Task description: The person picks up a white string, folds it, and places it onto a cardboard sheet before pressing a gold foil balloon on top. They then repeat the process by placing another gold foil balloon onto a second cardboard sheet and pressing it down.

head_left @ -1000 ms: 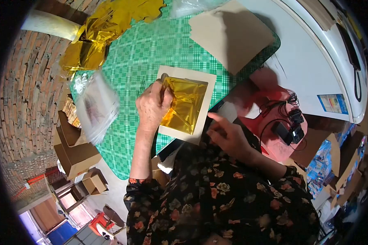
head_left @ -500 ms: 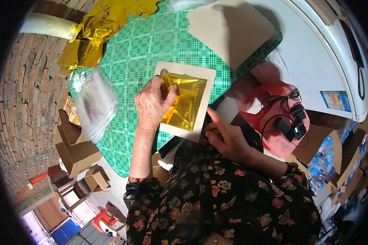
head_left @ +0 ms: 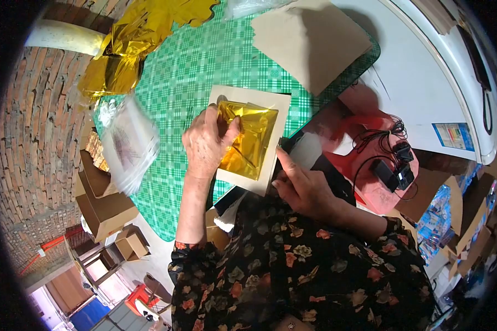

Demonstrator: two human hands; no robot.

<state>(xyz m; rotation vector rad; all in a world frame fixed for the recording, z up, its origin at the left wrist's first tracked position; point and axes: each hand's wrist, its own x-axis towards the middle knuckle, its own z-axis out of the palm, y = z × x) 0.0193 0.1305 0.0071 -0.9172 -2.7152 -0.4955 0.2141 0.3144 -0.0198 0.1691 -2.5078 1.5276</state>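
Note:
A shiny folded square of gold foil [head_left: 252, 151] lies on a beige card [head_left: 277, 118], which rests at the near edge of the table and partly overhangs it. My left hand [head_left: 207, 138] is closed at the foil's left side, its thumb on top and its other fingers curled over the edge. At the card's right edge is my right hand [head_left: 309, 190]. Its index finger is stretched along that edge and its thumb is apart, near the lower corner. The undersides of both hands are hidden.
A green checked cloth [head_left: 204, 60] covers the table. Around the work are a stack of beige sheets [head_left: 292, 38], clear plastic bags [head_left: 130, 143] and crumpled gold foil sheets [head_left: 116, 71]. A red stool [head_left: 378, 187] bears black adapters and cables. Cardboard boxes [head_left: 110, 212] stand at left.
The card and foil have shifted slightly left and toward me, with a small turn. My right hand has moved a little left along with the card's edge; my left hand stays on the foil.

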